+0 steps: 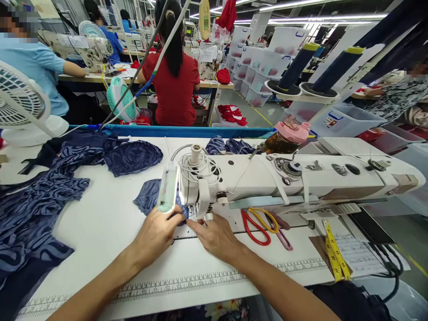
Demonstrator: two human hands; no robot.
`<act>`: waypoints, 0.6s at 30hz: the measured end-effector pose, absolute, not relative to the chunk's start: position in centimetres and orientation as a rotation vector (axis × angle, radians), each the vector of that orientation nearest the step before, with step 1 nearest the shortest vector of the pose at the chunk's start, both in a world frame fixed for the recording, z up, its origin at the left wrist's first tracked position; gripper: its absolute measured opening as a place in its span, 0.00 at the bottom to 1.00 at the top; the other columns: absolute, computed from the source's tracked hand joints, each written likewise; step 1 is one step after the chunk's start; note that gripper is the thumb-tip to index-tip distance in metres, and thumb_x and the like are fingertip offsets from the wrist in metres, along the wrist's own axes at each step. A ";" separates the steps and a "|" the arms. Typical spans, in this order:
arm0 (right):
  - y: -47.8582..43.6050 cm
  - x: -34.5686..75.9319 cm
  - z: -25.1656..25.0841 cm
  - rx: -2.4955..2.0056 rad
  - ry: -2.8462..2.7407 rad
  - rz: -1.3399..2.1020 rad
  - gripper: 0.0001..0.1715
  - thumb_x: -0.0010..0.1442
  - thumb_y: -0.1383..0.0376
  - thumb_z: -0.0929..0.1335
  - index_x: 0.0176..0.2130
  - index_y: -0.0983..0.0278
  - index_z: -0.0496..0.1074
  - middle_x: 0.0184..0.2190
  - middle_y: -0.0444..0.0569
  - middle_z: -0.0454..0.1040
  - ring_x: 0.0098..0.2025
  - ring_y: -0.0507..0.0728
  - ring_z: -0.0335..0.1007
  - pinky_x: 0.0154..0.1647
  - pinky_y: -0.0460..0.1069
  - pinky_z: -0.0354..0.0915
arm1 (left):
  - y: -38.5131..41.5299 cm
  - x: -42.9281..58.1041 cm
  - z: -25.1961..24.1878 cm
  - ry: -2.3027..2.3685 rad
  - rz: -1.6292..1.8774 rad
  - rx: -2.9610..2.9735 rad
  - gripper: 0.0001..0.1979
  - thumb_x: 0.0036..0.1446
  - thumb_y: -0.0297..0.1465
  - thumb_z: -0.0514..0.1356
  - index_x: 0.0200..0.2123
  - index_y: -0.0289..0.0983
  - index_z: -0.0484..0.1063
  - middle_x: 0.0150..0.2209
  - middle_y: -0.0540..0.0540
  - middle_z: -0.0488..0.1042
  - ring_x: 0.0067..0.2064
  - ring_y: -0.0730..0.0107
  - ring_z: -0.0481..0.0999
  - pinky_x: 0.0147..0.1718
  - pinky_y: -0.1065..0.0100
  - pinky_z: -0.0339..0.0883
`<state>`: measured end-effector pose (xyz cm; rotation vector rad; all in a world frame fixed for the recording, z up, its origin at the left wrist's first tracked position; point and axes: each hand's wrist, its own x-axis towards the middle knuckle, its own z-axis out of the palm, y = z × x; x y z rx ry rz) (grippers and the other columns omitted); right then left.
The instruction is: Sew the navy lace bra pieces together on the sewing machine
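Observation:
My left hand (pixel 157 234) and my right hand (pixel 216 236) rest on the white table (pixel 110 214) just in front of the needle of a white sewing machine (pixel 284 176). Both press on a small navy patterned fabric piece (pixel 150 196) that runs under the machine's head. My left fingers curl down onto the cloth beside a small lamp (pixel 167 189). My right fingers lie flat and extended toward the needle, touching the cloth's edge.
A pile of navy patterned fabric (pixel 36 200) covers the table's left. Red and yellow scissors (pixel 257 223) lie right of my hand, a yellow tape measure (pixel 336 252) further right. A pink-lidded bottle (pixel 287 136) and thread cones (pixel 297 67) stand behind. Other workers sit at machines beyond.

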<state>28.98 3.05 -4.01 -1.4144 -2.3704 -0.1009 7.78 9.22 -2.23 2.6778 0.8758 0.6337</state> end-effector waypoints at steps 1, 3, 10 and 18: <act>3.1 29.0 -4.0 -1.408 -2.369 -0.102 0.21 0.63 0.73 0.62 0.51 0.58 0.74 0.32 0.49 0.70 0.35 0.55 0.63 0.32 0.47 0.59 | 9.2 7.7 -2.1 0.824 0.613 2.760 0.20 0.55 0.15 0.49 0.44 0.37 0.72 0.44 0.42 0.74 0.44 0.61 0.72 0.42 0.59 0.69; 3.1 29.1 -4.0 -1.397 -2.367 -0.101 0.22 0.63 0.74 0.63 0.52 0.57 0.74 0.31 0.49 0.69 0.35 0.55 0.64 0.31 0.47 0.59 | 9.1 7.5 -2.2 0.709 0.610 2.895 0.22 0.53 0.13 0.49 0.46 0.36 0.71 0.43 0.42 0.75 0.44 0.60 0.73 0.46 0.55 0.69; 3.2 29.7 -4.9 -1.352 -2.265 -0.029 0.22 0.60 0.74 0.65 0.50 0.57 0.76 0.33 0.49 0.71 0.36 0.56 0.65 0.35 0.48 0.64 | 9.2 7.1 -4.1 0.640 0.696 3.032 0.21 0.56 0.14 0.50 0.48 0.35 0.72 0.41 0.44 0.78 0.49 0.59 0.74 0.62 0.40 0.53; 3.3 29.4 -4.7 -1.369 -2.359 -0.071 0.21 0.63 0.72 0.63 0.51 0.57 0.75 0.33 0.50 0.72 0.38 0.57 0.67 0.39 0.50 0.65 | 9.3 6.5 -4.8 0.692 0.701 2.905 0.25 0.52 0.13 0.48 0.49 0.36 0.71 0.40 0.44 0.78 0.48 0.62 0.76 0.61 0.38 0.56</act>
